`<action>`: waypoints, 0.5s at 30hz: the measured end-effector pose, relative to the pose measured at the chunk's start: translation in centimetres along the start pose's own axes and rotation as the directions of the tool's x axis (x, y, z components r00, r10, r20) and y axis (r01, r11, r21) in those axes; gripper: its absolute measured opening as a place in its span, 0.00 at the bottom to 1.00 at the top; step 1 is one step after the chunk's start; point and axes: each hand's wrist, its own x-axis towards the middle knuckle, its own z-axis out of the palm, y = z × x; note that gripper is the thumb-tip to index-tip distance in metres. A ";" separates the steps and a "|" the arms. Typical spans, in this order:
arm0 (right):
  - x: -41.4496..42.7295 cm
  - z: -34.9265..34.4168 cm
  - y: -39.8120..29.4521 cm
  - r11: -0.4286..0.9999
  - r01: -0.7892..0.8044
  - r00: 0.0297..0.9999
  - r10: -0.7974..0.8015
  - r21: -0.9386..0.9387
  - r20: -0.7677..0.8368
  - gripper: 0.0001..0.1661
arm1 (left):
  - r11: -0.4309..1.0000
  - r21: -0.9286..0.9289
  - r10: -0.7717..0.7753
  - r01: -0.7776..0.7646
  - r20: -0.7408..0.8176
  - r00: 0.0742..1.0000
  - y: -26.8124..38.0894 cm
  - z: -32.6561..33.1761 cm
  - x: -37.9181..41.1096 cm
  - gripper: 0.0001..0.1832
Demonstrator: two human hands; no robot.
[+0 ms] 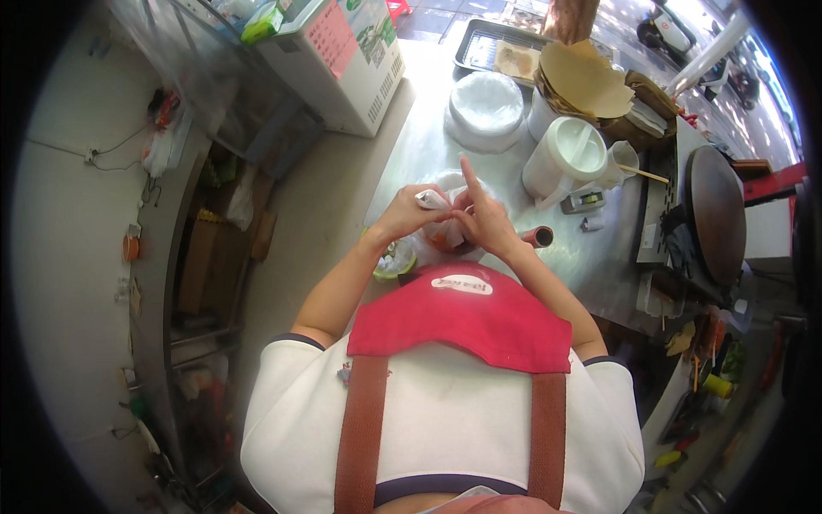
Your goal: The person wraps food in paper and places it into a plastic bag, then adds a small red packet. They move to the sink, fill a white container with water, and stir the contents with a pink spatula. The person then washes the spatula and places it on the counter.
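Note:
Both my hands meet at the gathered top of a thin translucent plastic bag over the metal table. The fingers of my left hand are closed on the bag's plastic, and a whitish bunched end sticks out beside them. My right hand pinches the same gathered part between thumb and fingers, while its index finger points up and away from me. Something orange and brown shows through the bag; what it is, I cannot tell. My fingers hide part of the bag's neck.
A green-rimmed container sits left of the bag, a reddish tube right of it. Beyond stand plastic-wrapped round containers, a white lidded pitcher, a tape dispenser and brown paper. A round griddle is at right, a white freezer at upper left.

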 end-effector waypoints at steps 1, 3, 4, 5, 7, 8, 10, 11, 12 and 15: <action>0.1 -0.1 -0.1 1.000 0.000 1.000 0.000 -0.013 0.012 0.55 | 1.000 0.021 0.020 -0.020 0.001 1.000 0.1 0.0 -0.1 0.05; 0.2 -0.3 -0.1 1.000 0.011 0.999 -0.010 -0.018 0.035 0.56 | 0.996 0.062 0.059 -0.059 0.002 0.998 0.6 0.0 -0.2 0.05; 0.3 -0.4 -0.1 1.000 0.017 0.999 -0.016 -0.020 0.048 0.56 | 0.995 0.066 0.071 -0.070 -0.002 0.998 0.4 0.0 -0.2 0.06; 0.3 -0.4 -0.1 1.000 0.019 0.998 -0.018 -0.025 0.059 0.56 | 0.994 0.070 0.082 -0.082 -0.005 0.997 0.1 0.1 -0.1 0.06; 0.5 -0.7 0.0 0.999 0.022 0.997 -0.019 -0.033 0.080 0.56 | 0.989 0.104 0.113 -0.109 -0.034 0.993 0.1 0.3 -0.1 0.06; 0.7 -0.8 0.1 0.999 0.040 0.996 -0.037 -0.035 0.082 0.56 | 0.983 0.133 0.133 -0.124 -0.059 0.989 0.3 0.5 -0.3 0.07; 0.9 -0.9 0.2 0.997 0.072 0.994 -0.068 -0.040 0.085 0.56 | 0.954 0.237 0.211 -0.184 -0.093 0.973 0.5 0.7 -0.3 0.07; 1.0 -1.0 0.3 0.995 0.079 0.994 -0.075 -0.057 0.084 0.56 | 0.923 0.310 0.268 -0.226 -0.100 0.958 0.6 0.8 -0.4 0.08; 1.1 -1.0 0.4 0.993 0.088 0.993 -0.081 -0.075 0.084 0.56 | 0.886 0.382 0.325 -0.264 -0.103 0.940 0.7 0.8 -0.3 0.08; 1.2 -1.2 0.9 0.990 0.111 0.991 -0.104 -0.088 0.087 0.55 | 0.776 0.516 0.475 -0.363 -0.099 0.874 0.0 0.7 0.0 0.10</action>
